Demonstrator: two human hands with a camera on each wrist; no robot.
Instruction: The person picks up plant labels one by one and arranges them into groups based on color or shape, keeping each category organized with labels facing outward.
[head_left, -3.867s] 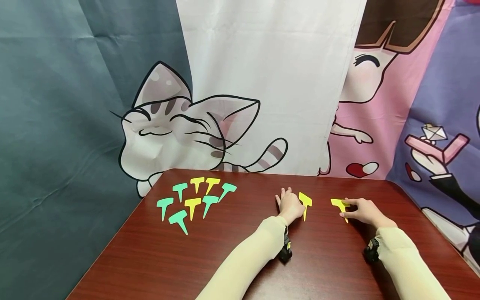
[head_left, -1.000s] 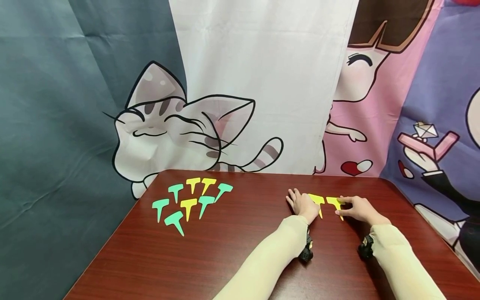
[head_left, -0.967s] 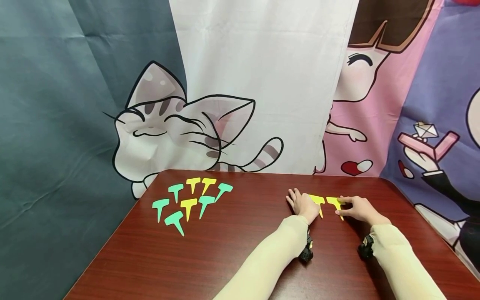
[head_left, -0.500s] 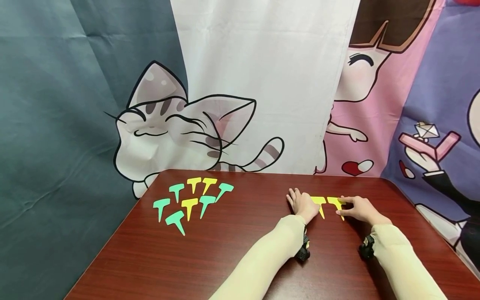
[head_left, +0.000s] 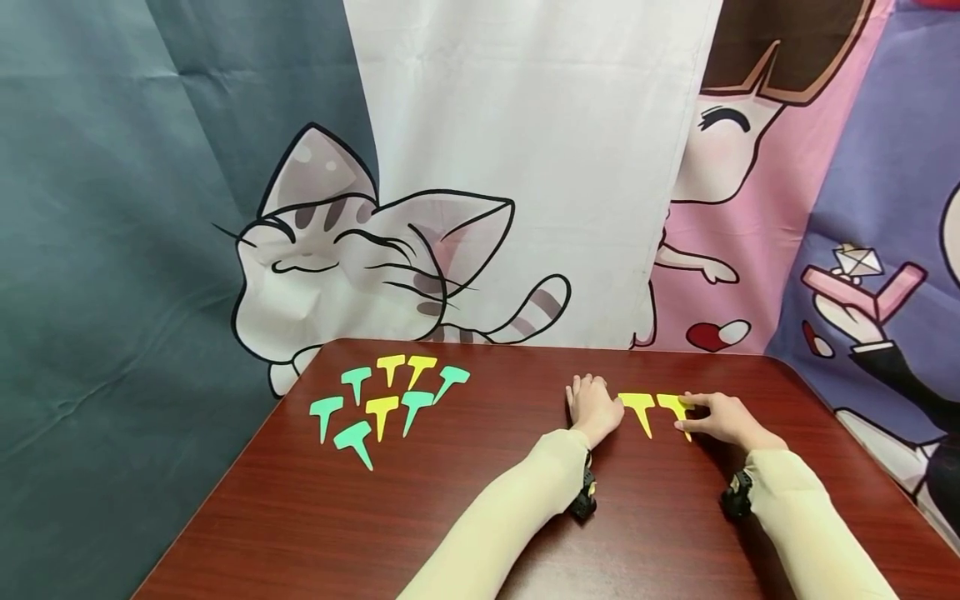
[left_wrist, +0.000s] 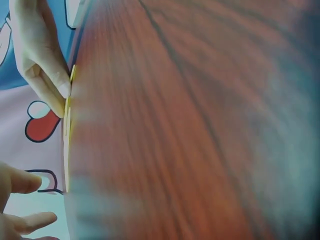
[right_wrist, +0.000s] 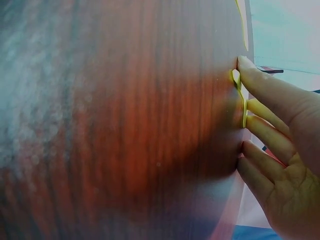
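In the head view my left hand [head_left: 595, 410] is just left of a yellow T-shaped plant label [head_left: 637, 408] lying on the table. In the left wrist view the left thumb and a finger are apart with nothing between them. My right hand [head_left: 726, 419] pinches a second yellow plant label [head_left: 672, 406] by its right side, low on the tabletop. The right wrist view shows this label [right_wrist: 244, 107] edge-on between thumb and fingers. Both yellow labels sit side by side, crossbars level, with a small gap between them.
On the left of the brown table [head_left: 450, 517] lies a loose group of T-shaped labels, several green [head_left: 354, 439] and three yellow [head_left: 382, 408]. A printed cartoon curtain [head_left: 465, 167] hangs directly behind the table's far edge. Black wrist cameras [head_left: 583, 497] sit at both cuffs.
The left hand slid its yellow label rightward beside the other one and straightened it. Over the last half second it let go and drew back left. The right hand stayed on its label.
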